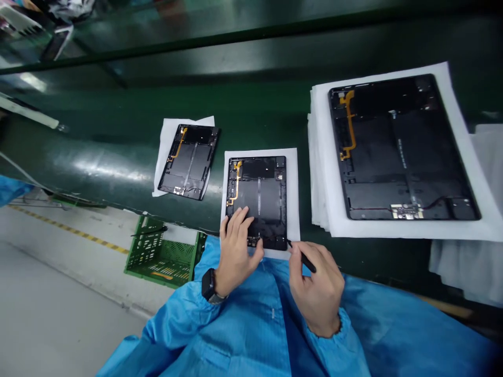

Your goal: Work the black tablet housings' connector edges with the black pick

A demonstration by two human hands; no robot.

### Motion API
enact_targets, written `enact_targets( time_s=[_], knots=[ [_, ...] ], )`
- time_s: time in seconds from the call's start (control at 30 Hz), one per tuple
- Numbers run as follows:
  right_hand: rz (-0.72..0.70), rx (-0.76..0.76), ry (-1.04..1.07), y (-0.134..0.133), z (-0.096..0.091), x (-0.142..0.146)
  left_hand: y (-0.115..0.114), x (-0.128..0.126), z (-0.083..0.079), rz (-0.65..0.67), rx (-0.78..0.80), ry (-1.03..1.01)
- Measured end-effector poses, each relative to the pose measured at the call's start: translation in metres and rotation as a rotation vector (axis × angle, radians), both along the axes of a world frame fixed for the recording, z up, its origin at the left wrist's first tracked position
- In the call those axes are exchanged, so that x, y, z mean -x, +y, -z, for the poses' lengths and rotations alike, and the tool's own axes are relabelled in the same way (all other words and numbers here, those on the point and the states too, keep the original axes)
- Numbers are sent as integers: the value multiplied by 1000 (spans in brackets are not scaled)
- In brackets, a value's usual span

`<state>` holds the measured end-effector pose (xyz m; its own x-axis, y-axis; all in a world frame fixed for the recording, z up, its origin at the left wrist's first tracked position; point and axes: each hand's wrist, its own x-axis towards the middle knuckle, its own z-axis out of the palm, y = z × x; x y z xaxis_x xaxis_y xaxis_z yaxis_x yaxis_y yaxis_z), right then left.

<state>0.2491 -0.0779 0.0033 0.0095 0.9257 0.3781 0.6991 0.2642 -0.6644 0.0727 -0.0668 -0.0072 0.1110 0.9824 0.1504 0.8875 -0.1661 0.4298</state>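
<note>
An opened tablet housing [269, 201], black with an orange flex cable along its left side, lies on a white foam sheet [293, 183] in front of me. My left hand [238, 248] rests on its lower left part, fingers spread, the thumb near the small circuit board at the bottom edge. Between the fingers and thumb of my right hand [318, 283] is a slim black pen-like tool [308, 263]. The tool's tip is at the housing's lower right corner; whether it touches is too small to tell.
A second tablet housing [190, 159] lies on white foam to the left. On the right, a larger-looking housing [401, 152] tops a stack of white sheets [320, 173]. A green crate [165, 256] stands on the floor beyond the bench edge. A raised ledge [236, 39] runs along the back.
</note>
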Motion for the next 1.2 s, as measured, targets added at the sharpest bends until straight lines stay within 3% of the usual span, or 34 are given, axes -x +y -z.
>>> enact_targets(
  time_s=[0.2, 0.4, 0.83, 1.2],
  knots=[
    [-88, 44, 71, 8, -1, -11, -11, -13, -2, -156, 76, 26],
    [-131, 61, 155, 8, 3, -21, -17, -26, 7, -288, 112, -16],
    [-163, 94, 211, 8, -1, -26, -14, -21, 8, -295, 126, -110],
    [-246, 131, 329, 1, 5, -2, -15, -19, 10, -281, 112, -157]
  ],
)
